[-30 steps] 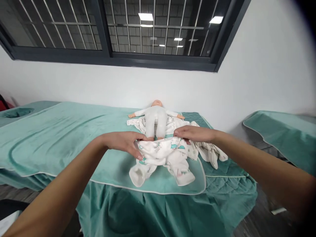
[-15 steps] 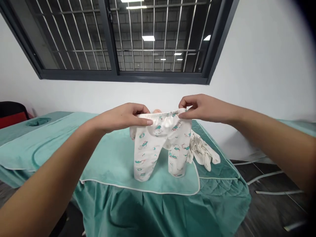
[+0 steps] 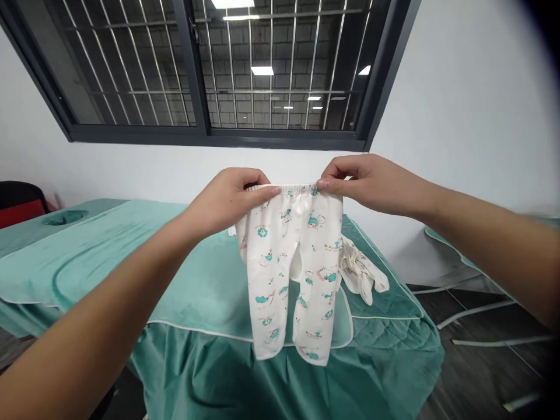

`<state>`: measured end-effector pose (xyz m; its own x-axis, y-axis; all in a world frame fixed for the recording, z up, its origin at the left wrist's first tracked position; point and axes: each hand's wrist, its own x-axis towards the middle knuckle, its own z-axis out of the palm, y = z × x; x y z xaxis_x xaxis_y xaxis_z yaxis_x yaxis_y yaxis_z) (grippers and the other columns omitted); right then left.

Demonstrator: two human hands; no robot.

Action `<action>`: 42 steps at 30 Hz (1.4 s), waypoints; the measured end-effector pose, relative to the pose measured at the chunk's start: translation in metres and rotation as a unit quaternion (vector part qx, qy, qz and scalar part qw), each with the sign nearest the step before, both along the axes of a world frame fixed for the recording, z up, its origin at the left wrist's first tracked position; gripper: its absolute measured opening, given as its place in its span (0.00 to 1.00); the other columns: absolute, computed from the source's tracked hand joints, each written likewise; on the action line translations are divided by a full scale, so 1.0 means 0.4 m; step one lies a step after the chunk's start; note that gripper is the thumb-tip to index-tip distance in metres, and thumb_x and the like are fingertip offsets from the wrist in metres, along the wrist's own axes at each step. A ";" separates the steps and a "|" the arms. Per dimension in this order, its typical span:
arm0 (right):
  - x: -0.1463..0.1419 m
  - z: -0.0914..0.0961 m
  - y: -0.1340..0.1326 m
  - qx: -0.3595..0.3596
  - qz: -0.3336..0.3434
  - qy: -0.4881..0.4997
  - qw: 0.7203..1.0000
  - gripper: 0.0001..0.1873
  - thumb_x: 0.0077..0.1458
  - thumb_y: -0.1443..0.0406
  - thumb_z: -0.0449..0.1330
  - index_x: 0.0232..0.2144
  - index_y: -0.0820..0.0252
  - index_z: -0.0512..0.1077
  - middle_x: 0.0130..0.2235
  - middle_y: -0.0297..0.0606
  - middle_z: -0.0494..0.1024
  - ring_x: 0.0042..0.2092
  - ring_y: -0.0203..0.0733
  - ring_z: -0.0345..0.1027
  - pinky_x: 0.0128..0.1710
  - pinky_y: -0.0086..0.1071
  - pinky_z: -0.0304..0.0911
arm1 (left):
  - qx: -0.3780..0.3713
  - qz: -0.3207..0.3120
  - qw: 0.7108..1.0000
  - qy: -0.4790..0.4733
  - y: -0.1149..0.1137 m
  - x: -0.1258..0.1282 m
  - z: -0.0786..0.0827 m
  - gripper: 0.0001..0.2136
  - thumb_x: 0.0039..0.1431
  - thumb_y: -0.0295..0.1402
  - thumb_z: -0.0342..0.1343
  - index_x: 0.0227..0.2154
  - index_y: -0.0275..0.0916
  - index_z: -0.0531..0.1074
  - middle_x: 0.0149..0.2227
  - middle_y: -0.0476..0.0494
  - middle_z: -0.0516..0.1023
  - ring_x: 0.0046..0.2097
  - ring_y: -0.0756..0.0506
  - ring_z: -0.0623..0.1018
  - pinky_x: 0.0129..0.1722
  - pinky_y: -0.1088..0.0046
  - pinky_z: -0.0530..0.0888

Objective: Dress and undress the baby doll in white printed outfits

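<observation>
A pair of small white baby pants (image 3: 269,268) with teal and pink animal prints hangs upright from its elastic waistband. My left hand (image 3: 236,195) pinches the left end of the waistband between thumb and fingers. At the other end, my right hand (image 3: 363,178) grips the band in the same way. Both legs hang straight down, their cuffs in front of the bed's near edge. Behind the right leg lies a crumpled cream-white cloth garment (image 3: 361,271). Whatever lies directly behind the pants is mostly hidden.
A bed with a light green cover (image 3: 196,291) and a darker green skirt (image 3: 210,379) stands before me. A face hole (image 3: 65,217) shows at its left. Behind is a barred window (image 3: 280,70); a red and black chair (image 3: 21,204) is far left.
Both hands have lifted the pants and brought them nearer. The legs, which billowed before, now hang longer and straighter. A rounded skin-coloured thing behind the waistband is now hidden.
</observation>
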<state>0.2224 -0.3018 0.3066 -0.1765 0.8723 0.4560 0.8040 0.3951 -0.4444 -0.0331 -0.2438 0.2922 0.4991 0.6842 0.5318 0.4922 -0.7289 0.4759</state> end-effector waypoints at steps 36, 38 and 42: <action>0.067 -0.086 -0.009 -0.086 -0.039 0.195 0.976 0.20 0.52 0.49 0.65 0.21 0.57 0.71 0.26 0.36 0.71 0.30 0.38 0.65 0.32 0.36 0.63 | -0.100 -0.033 0.977 -0.188 0.030 0.034 -0.084 0.10 0.54 0.39 0.61 0.34 0.39 0.72 0.31 0.47 0.74 0.31 0.49 0.72 0.28 0.73 0.65; 0.030 -0.096 -0.005 -0.082 -0.010 0.255 0.964 0.20 0.52 0.49 0.65 0.21 0.57 0.71 0.27 0.38 0.72 0.32 0.40 0.66 0.33 0.37 0.66 | -0.119 -0.052 0.963 -0.235 0.036 0.052 -0.097 0.09 0.54 0.37 0.61 0.35 0.40 0.71 0.31 0.47 0.74 0.30 0.49 0.72 0.27 0.73 0.66; -0.058 -0.112 0.004 -0.072 0.057 0.305 0.948 0.22 0.50 0.45 0.65 0.28 0.57 0.72 0.34 0.40 0.76 0.39 0.44 0.70 0.38 0.38 0.69 | -0.123 -0.101 0.943 -0.292 0.021 0.105 -0.112 0.09 0.56 0.36 0.60 0.38 0.41 0.70 0.30 0.49 0.73 0.31 0.49 0.73 0.29 0.73 0.69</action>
